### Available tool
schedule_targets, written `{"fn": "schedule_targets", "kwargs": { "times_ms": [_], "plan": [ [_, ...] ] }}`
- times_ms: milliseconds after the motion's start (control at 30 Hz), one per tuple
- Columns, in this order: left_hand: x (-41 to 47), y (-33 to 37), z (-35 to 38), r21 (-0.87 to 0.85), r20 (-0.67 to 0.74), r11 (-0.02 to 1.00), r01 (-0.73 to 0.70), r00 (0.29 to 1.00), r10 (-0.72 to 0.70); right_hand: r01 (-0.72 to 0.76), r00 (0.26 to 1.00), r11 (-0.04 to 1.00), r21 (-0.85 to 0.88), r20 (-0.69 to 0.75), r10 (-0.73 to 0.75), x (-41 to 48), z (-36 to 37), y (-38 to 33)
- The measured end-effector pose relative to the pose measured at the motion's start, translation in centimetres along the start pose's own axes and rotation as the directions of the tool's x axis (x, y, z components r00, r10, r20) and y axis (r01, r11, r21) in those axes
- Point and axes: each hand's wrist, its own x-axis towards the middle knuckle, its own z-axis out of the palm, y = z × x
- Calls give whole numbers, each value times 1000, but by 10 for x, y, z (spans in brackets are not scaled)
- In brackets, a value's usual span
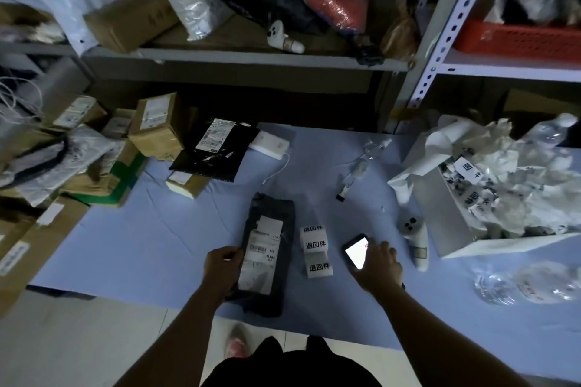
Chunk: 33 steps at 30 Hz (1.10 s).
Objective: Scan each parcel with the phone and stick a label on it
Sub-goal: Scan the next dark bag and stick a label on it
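Observation:
A dark grey bag parcel with a white shipping label lies near the front of the pale blue table. My left hand grips its left edge, thumb on the label. Right of the parcel sits a strip of white labels printed with black characters. My right hand holds a phone with a lit white screen, low over the table, to the right of the labels.
Cardboard boxes and a black bag parcel pile up at the back left. A white charger, a white box of crumpled label backing, a white handheld device and clear plastic wrap lie right. Shelves stand behind.

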Motion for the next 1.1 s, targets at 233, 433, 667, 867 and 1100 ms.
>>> {"fn": "schedule_targets", "kwargs": {
  "times_ms": [233, 433, 667, 867, 1100],
  "plan": [
    [7, 19, -8, -30, 26, 995, -99, 995, 100, -176, 979, 952, 249, -57, 196, -6, -5, -19],
    [16, 23, -17, -15, 39, 988, -151, 988, 151, 40, 965, 854, 519, -242, 102, -13, -39, -62],
    [20, 23, -28, 3, 1, 978, -207, 978, 207, 332, 937, 886, 324, -6, -349, -33, -63, -92],
    [19, 16, -25, 98, -34, 961, -260, 964, 264, 383, 916, 920, 81, 95, -389, -52, -59, -83],
    [15, 13, -23, 81, -48, 970, -230, 971, 235, 405, 913, 914, 42, 44, -406, -62, -58, -77]
  ]
}}
